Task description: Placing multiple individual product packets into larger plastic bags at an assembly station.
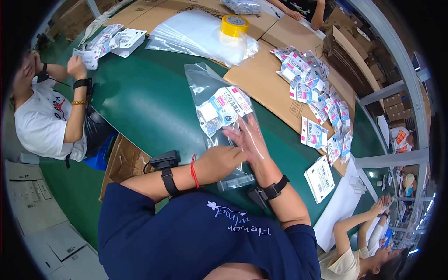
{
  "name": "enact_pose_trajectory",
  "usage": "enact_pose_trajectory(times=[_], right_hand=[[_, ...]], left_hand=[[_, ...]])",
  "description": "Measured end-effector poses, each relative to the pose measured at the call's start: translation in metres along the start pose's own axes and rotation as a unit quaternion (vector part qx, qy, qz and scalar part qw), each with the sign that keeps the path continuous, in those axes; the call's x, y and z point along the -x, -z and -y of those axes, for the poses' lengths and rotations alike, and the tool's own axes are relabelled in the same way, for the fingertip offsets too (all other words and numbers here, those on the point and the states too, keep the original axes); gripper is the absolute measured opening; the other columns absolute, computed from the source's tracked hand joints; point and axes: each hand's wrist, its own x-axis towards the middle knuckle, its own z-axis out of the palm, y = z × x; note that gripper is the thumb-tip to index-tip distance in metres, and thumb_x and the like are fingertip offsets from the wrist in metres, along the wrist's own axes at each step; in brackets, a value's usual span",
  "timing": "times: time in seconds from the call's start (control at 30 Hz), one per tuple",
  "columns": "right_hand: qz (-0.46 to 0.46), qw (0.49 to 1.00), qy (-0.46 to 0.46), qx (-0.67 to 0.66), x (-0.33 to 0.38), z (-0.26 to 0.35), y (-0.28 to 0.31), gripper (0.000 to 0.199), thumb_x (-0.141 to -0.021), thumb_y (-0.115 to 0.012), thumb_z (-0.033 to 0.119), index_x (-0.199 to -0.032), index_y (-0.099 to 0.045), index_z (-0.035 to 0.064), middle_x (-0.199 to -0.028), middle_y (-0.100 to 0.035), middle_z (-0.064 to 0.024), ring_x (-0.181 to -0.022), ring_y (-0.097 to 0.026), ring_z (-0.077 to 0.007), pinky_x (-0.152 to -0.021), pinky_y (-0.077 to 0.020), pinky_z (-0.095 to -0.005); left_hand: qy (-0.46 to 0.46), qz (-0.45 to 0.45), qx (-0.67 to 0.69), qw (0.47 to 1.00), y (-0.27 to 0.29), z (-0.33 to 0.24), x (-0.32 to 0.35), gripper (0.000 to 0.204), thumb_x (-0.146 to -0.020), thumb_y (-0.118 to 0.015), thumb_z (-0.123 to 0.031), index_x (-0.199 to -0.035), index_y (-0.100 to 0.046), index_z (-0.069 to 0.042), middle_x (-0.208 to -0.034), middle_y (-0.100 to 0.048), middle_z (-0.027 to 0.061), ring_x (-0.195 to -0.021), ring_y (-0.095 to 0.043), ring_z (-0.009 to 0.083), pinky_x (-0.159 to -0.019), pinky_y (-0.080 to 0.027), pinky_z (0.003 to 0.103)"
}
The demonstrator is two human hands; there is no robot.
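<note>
A clear plastic bag (198, 79) lies over the green table in front of me. Inside it is a small stack of carded USB charger packs (225, 108), white and blue with pink marks. My right hand (249, 140) reaches into the bag, its fingers stretched out with their tips against the packs' near edge. The bag's film covers that hand up to about the wrist. My left hand (221, 161) is closed at the bag's mouth, pinching the film close to my right wrist. Its fingertips are partly hidden.
Loose charger packs (305, 88) are heaped on cardboard (261, 86) at right, near a stack of white cards (319, 179). Flat clear bags (182, 35) and a yellow tape roll (234, 26) lie at the far side. A person (46, 116) holds cards at left; others work around.
</note>
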Motion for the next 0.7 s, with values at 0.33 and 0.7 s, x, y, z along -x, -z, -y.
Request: enact_pose_trajectory(times=[0.33, 0.7], right_hand=[[0.008, 1.000, -0.024, -0.012, 0.023, 0.006, -0.018, 0.063, -0.094, -0.056, 0.020, -0.143, -0.019, 0.0084, -0.130, -0.048, -0.0134, -0.100, -0.062, -0.0244, -0.086, -0.0544, -0.0353], [0.009, 0.999, 0.042, 0.026, 0.008, -0.003, -0.030, 0.062, -0.093, -0.056, 0.020, -0.143, -0.023, 0.0061, -0.121, -0.055, -0.0142, -0.094, -0.063, -0.0231, -0.082, -0.0554, -0.0328]], left_hand=[[0.006, 0.013, 0.376, 0.926, 0.000, -0.044, -0.032, 0.016, -0.089, -0.060, -0.016, -0.084, -0.051, -0.004, -0.065, -0.056, 0.0113, -0.059, -0.060, 0.0278, -0.053, -0.044, 0.036], [-0.100, 0.172, 0.447, 0.872, -0.017, -0.075, -0.041, 0.015, -0.089, -0.062, -0.017, -0.090, -0.054, -0.004, -0.073, -0.060, 0.0119, -0.062, -0.061, 0.0267, -0.057, -0.046, 0.035]])
